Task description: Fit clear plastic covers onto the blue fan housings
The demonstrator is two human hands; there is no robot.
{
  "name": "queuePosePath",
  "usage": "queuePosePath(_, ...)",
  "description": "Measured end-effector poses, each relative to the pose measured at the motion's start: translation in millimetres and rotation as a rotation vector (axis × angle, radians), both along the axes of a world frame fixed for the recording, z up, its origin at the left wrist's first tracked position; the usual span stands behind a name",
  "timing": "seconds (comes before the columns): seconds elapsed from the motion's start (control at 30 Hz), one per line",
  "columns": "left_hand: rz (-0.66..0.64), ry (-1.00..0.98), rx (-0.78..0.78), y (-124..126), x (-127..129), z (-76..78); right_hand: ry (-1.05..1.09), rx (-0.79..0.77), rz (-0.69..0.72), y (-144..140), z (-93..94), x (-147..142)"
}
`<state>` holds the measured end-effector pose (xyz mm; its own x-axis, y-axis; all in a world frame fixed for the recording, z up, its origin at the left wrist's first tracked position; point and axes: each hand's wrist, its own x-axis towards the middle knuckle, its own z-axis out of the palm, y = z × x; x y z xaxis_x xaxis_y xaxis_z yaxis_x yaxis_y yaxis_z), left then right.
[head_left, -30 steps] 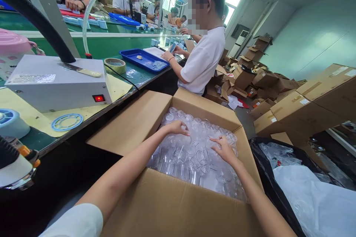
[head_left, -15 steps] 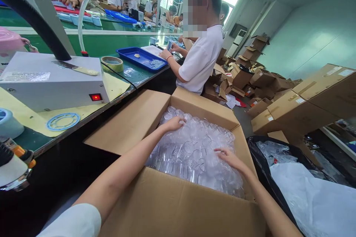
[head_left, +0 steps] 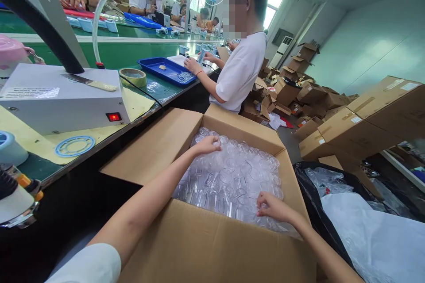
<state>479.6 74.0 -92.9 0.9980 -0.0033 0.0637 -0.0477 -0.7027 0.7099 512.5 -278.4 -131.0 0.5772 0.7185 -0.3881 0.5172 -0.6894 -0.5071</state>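
An open cardboard box (head_left: 215, 241) stands in front of me, filled with rows of clear plastic cups (head_left: 226, 177). Thin, cloudy plastic film (head_left: 242, 152) lies over part of them. At the far left of the box, my left hand (head_left: 207, 145) is closed, its fingertips pinching what looks like the film. My right hand (head_left: 274, 208) is near the right front corner, low over the cups, with fingers curled together at the film. Exactly what lies between its fingertips is hard to see.
Left of the box runs a green workbench (head_left: 159, 86) with a grey machine (head_left: 66, 97), a tape roll (head_left: 133, 77) and a blue tray (head_left: 166, 68). A co-worker (head_left: 241, 68) is beyond the box. At right are a black bag (head_left: 307, 181) and stacked cartons (head_left: 368, 110).
My right hand has moved toward the front of the box, and its spread fingers have curled in. My left hand stays at about the same place, fingers still closed.
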Motion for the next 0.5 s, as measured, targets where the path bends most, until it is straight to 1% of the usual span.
queuePosePath(0.1, 0.037, -0.068, 0.006, -0.6, -0.9, 0.0, 0.021, 0.169, -0.010, 6.9, 23.3, 0.4)
queuePosePath(0.2, 0.059, -0.153, -0.038, -1.4, -2.0, 5.8, 0.062, 0.289, -0.037, 15.1, 35.7, 0.9)
queuePosePath(0.27, 0.075, -0.195, -0.094, -1.8, -2.2, 10.3, 0.081, 0.347, -0.080, 18.5, 35.7, -0.3)
queuePosePath(0.37, 0.089, -0.212, -0.173, -2.3, -1.5, 12.7, 0.079, 0.418, -0.194, 17.3, 30.2, -1.5)
queuePosePath(0.43, 0.099, -0.198, -0.195, -2.6, -0.7, 11.5, 0.091, 0.436, -0.252, 13.7, 27.8, 1.9)
queuePosePath(0.5, 0.094, -0.170, -0.200, -3.0, 0.0, 10.0, 0.107, 0.420, -0.283, 11.9, 27.4, 11.3)
